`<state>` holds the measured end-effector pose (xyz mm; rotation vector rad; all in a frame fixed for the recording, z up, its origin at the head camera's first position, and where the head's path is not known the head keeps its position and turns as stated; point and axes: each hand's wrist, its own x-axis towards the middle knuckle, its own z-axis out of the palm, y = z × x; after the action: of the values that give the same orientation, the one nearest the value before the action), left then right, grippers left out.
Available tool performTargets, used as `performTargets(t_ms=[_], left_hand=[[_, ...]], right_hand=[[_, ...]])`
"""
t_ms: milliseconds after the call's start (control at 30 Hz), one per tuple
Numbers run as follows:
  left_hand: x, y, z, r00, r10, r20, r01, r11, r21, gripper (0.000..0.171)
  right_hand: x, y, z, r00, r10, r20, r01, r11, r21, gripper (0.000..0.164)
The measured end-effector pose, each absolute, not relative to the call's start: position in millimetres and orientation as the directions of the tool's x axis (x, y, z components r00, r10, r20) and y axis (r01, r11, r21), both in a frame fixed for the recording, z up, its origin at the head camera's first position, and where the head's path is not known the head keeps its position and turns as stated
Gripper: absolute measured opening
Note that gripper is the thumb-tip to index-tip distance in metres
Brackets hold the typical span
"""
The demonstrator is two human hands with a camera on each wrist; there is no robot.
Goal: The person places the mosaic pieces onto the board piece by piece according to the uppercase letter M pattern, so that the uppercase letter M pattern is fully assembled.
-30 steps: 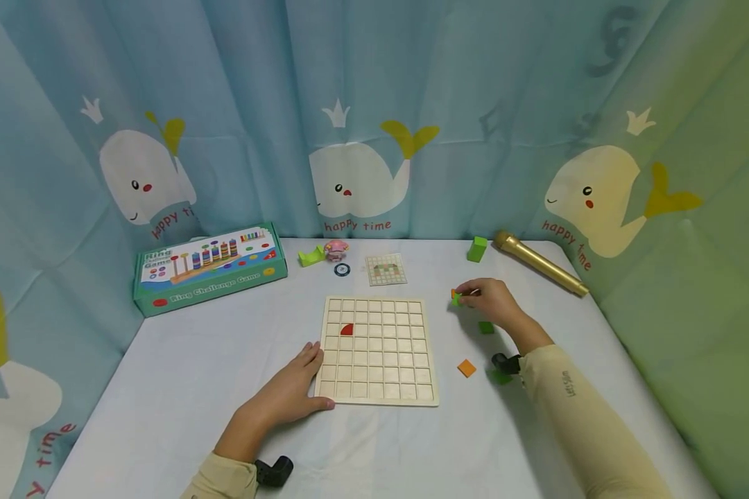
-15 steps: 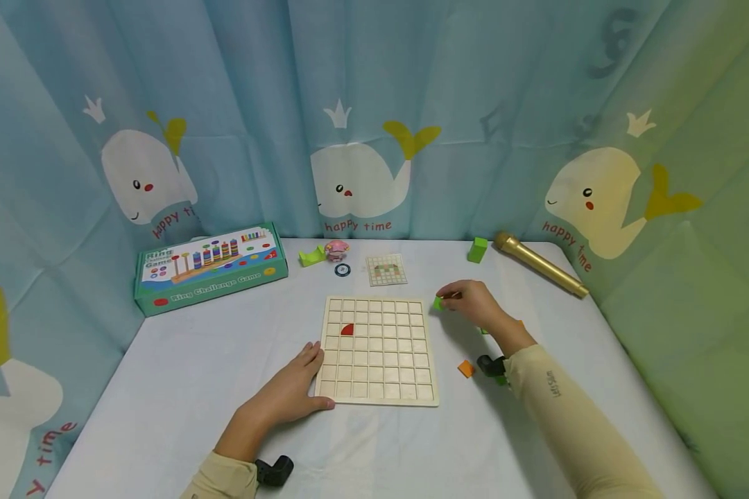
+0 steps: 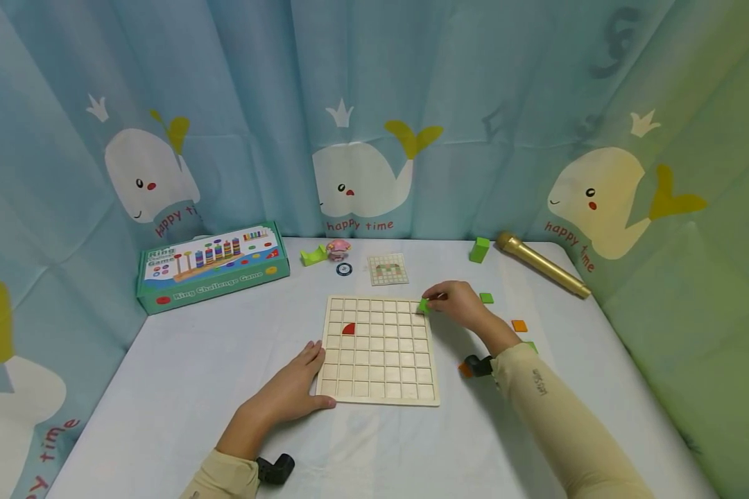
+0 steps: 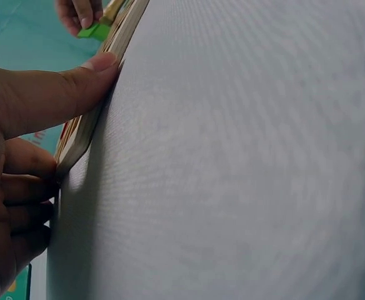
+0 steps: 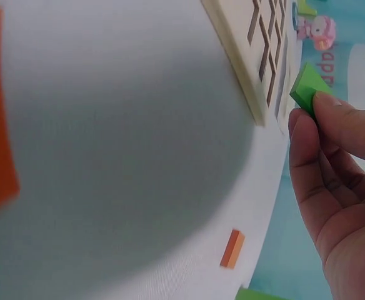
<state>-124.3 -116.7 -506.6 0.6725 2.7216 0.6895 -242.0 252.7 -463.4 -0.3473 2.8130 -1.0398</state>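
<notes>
My right hand (image 3: 455, 303) pinches a small green tile (image 3: 422, 306) between thumb and fingertips, over the upper right corner of the cream gridded board (image 3: 381, 357). In the right wrist view the green tile (image 5: 307, 87) is tilted, one pointed end sticking up past the thumb. My left hand (image 3: 290, 381) rests at the board's near left corner. Its thumb (image 4: 76, 87) lies along the front edge, and its other fingers touch the left side. A red quarter-circle piece (image 3: 349, 328) lies in one cell toward the board's upper left.
Right of the board lie a green tile (image 3: 487, 298), an orange tile (image 3: 520, 326) and another orange tile (image 3: 465, 369). Behind stand a green block (image 3: 479, 250), a gold microphone (image 3: 543, 265), a pattern card (image 3: 388, 269), a round chip (image 3: 344, 269), a pink figurine (image 3: 338, 250) and a game box (image 3: 213, 270).
My right hand has moved left with the green tile, from beside the board to its upper right corner. Tiles behind the forearm have come into view. The left hand stays put.
</notes>
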Motion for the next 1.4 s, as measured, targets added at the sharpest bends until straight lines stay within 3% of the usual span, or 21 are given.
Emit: performTargets(t_ms=[1400], left_hand=[[-127.1, -117.0, -508.2, -0.862, 0.490, -0.133, 0.367, 0.782, 0.503, 0.100]], right_hand=[[-244.8, 170.6, -475.4, -0.886, -0.462, -0.035, -0.324, 0.671, -0.667, 0.015]])
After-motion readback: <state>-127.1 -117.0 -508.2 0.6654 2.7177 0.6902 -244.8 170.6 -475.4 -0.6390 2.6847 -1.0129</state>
